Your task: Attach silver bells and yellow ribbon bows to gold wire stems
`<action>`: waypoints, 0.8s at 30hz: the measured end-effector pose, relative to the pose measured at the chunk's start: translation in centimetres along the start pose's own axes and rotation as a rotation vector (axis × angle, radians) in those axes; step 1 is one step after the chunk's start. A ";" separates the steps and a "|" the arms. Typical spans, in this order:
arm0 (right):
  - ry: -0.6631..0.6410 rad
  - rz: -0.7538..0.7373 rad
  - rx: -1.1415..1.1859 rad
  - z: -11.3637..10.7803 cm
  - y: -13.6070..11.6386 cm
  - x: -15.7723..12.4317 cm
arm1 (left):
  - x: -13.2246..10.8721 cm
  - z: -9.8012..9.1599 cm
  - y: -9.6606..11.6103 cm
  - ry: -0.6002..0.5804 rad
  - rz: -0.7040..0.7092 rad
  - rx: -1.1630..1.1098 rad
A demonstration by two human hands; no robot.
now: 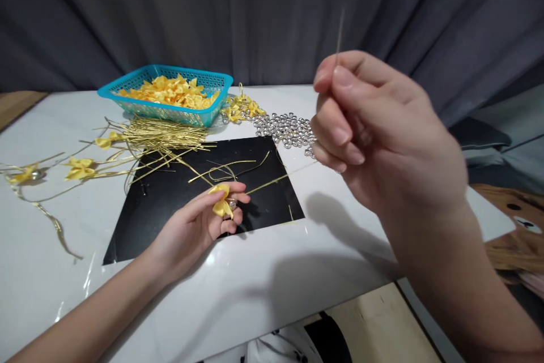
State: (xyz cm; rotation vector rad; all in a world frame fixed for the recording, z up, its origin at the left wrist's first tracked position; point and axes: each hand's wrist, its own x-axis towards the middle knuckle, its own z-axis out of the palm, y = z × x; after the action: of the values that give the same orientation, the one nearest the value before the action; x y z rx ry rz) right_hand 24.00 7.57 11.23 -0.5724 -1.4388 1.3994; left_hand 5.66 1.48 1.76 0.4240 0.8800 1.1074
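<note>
My left hand (208, 218) is closed over the black mat, pinching a yellow ribbon bow (221, 208). A small silver bell or bead (232, 203) sits against the bow, partly between my fingers. From the bow a thin gold cord (272, 183) stretches right and passes out of sight behind my right hand (361, 108). That hand is raised high, thumb and forefinger closed on a thin needle (340, 34) that points up and is blurred. Whether the cord joins the needle is hidden.
Yellow bows fill a blue basket (165, 106) at the back. Before it lies a bundle of gold cords (165, 133); silver beads (287, 129) are heaped to the right. Finished-looking bows on cords (80, 169) lie left. Cord scraps rest on the black mat (144, 233). The white table (238, 284) ends in front.
</note>
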 end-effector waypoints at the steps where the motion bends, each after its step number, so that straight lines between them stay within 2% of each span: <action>1: 0.002 -0.008 -0.035 0.0 -0.3 -0.1 | 0.0 -0.1 0.1 0.010 -0.007 0.009; 5: 0.024 -0.009 -0.143 -0.3 -1.0 -0.8 | 0.0 -0.3 0.0 -0.025 -0.043 0.059; 9: 0.026 -0.089 -0.218 -1.0 -0.8 -1.2 | 0.2 -0.5 -0.4 -0.035 0.022 0.175; 14: -0.028 -0.130 -0.285 -2.0 1.5 -1.0 | 0.7 -1.1 -0.5 -0.058 0.162 0.414; 18: -0.002 -0.193 -0.413 -2.3 3.8 -1.4 | 1.0 -1.2 -0.3 -0.073 0.147 0.639; 21: -0.006 -0.224 -0.582 -2.3 4.5 -2.2 | 1.0 -1.1 -0.4 -0.069 0.144 0.701; 24: -0.080 -0.253 -0.732 -2.3 4.3 -2.9 | 0.8 -1.0 -0.7 -0.065 0.183 0.763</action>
State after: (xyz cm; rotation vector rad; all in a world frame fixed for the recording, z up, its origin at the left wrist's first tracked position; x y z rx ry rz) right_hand 25.85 7.05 5.88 -0.7551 -2.0141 0.6755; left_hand 5.39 1.83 0.38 1.1818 1.2099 0.8812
